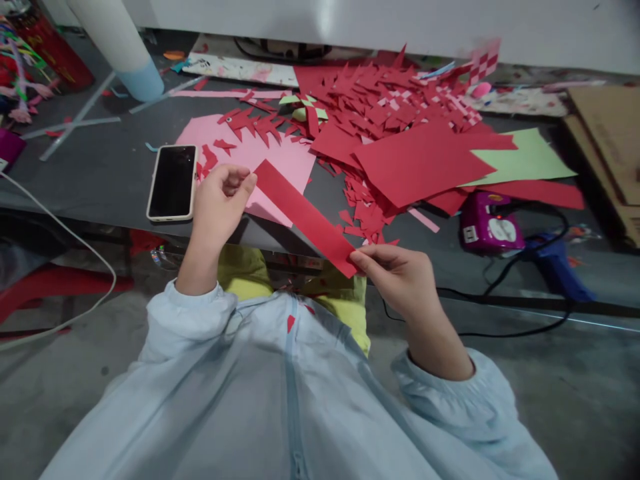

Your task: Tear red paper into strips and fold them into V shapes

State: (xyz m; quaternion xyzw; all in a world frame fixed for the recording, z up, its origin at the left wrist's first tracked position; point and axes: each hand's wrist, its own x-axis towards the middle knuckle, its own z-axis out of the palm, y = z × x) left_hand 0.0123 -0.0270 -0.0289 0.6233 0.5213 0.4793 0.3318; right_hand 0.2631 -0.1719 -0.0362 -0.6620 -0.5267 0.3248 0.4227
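Note:
A red paper strip [307,220] stretches slantwise between my two hands, above the table's front edge. My left hand [223,197] pinches its upper left end between thumb and fingers. At the lower right end, my right hand [400,277] grips a corner the same way. Beneath the strip lies a pink paper sheet [295,170] with red cut-out shapes [253,125] on it. A phone [173,181] with a dark screen rests just left of my left hand. Small red paper scraps [363,200] are scattered beyond my right hand.
Red cut pieces [370,100] are heaped at the back, with larger red sheets [425,160] and a green sheet [530,157] in front. On the right are a purple box [490,223], a blue glue gun [560,267] with black cables, and cardboard [610,133]. A white-and-blue cylinder [123,50] stands left.

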